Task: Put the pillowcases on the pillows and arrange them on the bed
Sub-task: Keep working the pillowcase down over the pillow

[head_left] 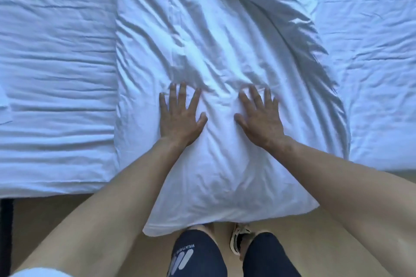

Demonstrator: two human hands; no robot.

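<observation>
Both hands, left (180, 117) and right (262, 117), press flat, fingers spread, smoothing the cased pillow (225, 51); next, shift it toward 12 o'clock on the bed (56, 74).

Bare forearms, dark navy shorts (198, 254) printed with white stripes and lettering, and a dark-and-white shoe (238, 239).

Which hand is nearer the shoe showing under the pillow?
Right. The shoe peeks out below the pillow edge, roughly under the right hand, which is flat on the pillow. The left hand is flat too, further left of the shoe.
</observation>
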